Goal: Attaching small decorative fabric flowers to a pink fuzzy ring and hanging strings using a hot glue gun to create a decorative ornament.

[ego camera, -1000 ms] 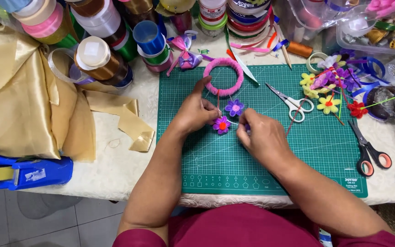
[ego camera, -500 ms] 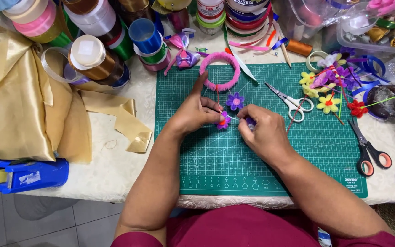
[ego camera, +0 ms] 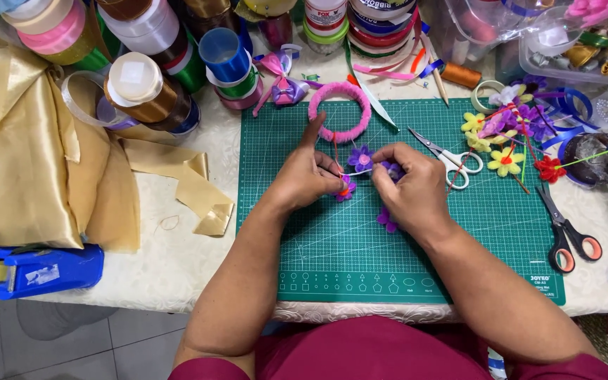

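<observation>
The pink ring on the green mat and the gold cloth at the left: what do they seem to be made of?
The pink ring looks wrapped in fuzzy yarn or chenille: its surface is matte and ribbed. The core is hidden. The gold cloth looks like satin: it has a smooth sheen and soft folds. The green mat looks like matte rubbery plastic, printed with a grid.

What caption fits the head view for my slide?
Two hands pinch small purple ribbon flowers on a green cutting mat.
</observation>
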